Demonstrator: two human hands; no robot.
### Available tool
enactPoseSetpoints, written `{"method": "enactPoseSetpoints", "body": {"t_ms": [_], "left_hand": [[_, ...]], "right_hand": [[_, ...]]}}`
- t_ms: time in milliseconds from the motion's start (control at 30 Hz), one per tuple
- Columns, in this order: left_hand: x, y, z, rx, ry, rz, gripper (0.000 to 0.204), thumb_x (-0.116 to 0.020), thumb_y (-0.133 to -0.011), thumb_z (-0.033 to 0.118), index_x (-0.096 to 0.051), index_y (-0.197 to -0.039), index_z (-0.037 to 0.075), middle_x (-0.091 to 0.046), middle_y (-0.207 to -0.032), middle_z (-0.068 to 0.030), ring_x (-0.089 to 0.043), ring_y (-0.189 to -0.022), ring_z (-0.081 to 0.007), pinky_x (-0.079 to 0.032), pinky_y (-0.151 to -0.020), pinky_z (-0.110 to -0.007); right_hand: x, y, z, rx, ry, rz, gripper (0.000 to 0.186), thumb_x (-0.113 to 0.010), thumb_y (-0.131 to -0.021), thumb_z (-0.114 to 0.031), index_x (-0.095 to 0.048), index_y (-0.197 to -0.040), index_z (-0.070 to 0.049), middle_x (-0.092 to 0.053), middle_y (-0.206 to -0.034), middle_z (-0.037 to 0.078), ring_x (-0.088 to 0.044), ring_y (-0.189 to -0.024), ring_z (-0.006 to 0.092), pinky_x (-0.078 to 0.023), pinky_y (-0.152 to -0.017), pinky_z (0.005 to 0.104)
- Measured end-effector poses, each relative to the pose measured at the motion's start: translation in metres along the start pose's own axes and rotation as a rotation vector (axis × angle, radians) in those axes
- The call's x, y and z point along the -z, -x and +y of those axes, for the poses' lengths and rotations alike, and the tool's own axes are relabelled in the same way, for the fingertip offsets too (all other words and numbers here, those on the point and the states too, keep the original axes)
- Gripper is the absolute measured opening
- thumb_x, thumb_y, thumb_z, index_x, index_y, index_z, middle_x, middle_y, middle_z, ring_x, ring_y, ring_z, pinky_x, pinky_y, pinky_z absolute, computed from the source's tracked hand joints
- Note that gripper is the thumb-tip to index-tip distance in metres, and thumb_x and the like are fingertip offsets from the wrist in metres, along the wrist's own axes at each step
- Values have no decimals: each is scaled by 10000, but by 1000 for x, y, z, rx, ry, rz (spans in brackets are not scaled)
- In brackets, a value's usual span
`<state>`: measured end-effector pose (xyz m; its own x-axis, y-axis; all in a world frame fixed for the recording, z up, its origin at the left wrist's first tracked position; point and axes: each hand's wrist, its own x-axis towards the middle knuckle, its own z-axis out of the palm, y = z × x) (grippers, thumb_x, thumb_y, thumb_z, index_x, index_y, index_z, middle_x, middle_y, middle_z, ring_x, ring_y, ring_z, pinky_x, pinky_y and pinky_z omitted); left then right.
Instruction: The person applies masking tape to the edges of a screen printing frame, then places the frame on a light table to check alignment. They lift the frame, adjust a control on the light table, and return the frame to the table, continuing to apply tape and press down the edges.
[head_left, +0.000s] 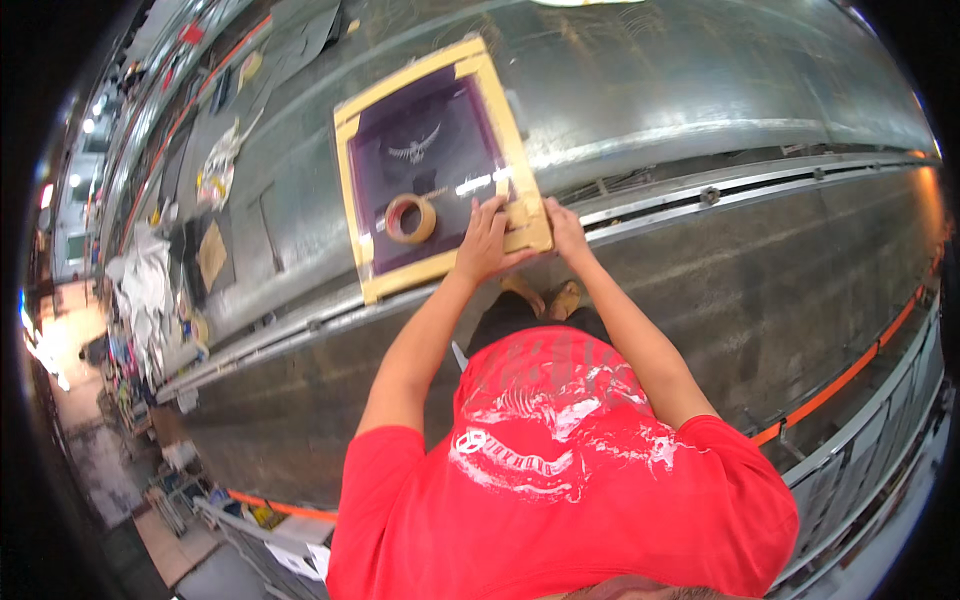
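A screen printing frame (508, 130) lies tilted on the long table, its borders covered in tan tape. Its dark purple mesh (440, 115) carries a pale winged design (414, 147). On the lower left of the mesh rests a roll of brown tape (429, 219). My left hand (487, 240) lies on the near right part of the frame, fingers spread over the mesh and the taped border. Beside it, my right hand (567, 232) is closed around the frame's near right corner. Its fingertips are partly hidden by the frame's edge.
A metal rail (690, 200) runs along the table's near edge. Crumpled white material (147, 290) and scraps lie at the left, with a tan piece (212, 255) nearer. Behind me, an orange strip (850, 375) borders another table. My feet (563, 300) stand on the floor between.
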<state>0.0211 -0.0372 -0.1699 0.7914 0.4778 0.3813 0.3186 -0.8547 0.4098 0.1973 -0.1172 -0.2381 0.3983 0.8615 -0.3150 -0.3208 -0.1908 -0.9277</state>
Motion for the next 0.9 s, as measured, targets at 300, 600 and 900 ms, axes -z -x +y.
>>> {"method": "enactPoseSetpoints", "body": {"t_ms": [300,600,900], "left_hand": [[1,1,-2,-15,-73,-9,663,-743,-759,581,-509,-1028,22,-471,-1275,-205,-468,-1226,-399,-298,-1114,-611],[4,12,-15,-18,230,232,384,-727,-841,371,-571,-979,49,-568,-1081,-152,-564,-1047,-363,-384,-1055,-563],[117,164,-87,445,378,336,57,-655,-885,80,-647,-906,28,-651,-824,-114,-638,-750,-267,-495,-689,-359]], "right_hand": [[-20,25,-52,179,590,184,447,-661,-911,-459,-738,-1022,-32,-678,-709,150,-620,-621,178,-493,-623,354],[6,10,-15,348,571,414,406,-542,-1007,-346,-701,-1132,6,-724,-961,119,-647,-861,177,-498,-787,320],[-209,98,-84,231,553,-306,240,-590,-981,-167,-682,-1127,0,-688,-875,79,-633,-769,144,-507,-718,292]]}}
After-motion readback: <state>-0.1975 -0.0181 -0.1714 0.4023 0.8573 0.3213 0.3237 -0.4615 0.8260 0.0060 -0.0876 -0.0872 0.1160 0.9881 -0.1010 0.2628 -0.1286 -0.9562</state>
